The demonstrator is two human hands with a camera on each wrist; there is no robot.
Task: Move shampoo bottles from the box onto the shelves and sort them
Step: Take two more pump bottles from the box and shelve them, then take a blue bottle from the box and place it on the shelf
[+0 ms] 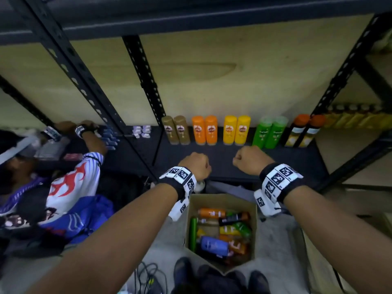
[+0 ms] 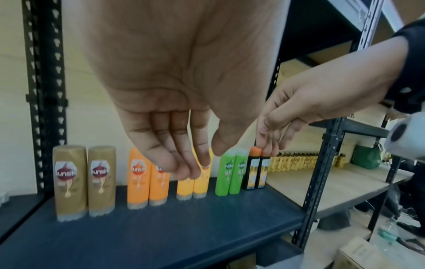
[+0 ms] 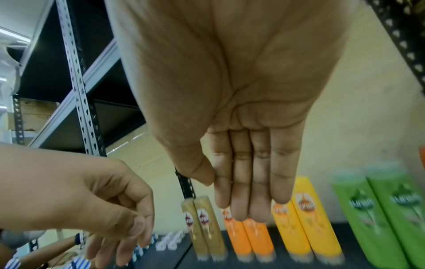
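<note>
Both grips empty: left hand (image 1: pixel 196 164) and right hand (image 1: pixel 250 159) at frame center, above the shelf (image 1: pixel 222 158), fingers relaxed and hanging down, holding nothing. On the shelf, upright in touching pairs from left to right: gold (image 1: pixel 176 130), orange (image 1: pixel 204 130), yellow (image 1: pixel 236 130), green (image 1: pixel 268 132), black bottles (image 1: pixel 301 132). Lower center: box (image 1: pixel 220 200) on the floor, more bottles (image 1: pixel 214 245) lying inside.

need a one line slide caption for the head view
Both empty hands, left and right, hover before paired shampoo bottles on the shelf, above the box.
</note>
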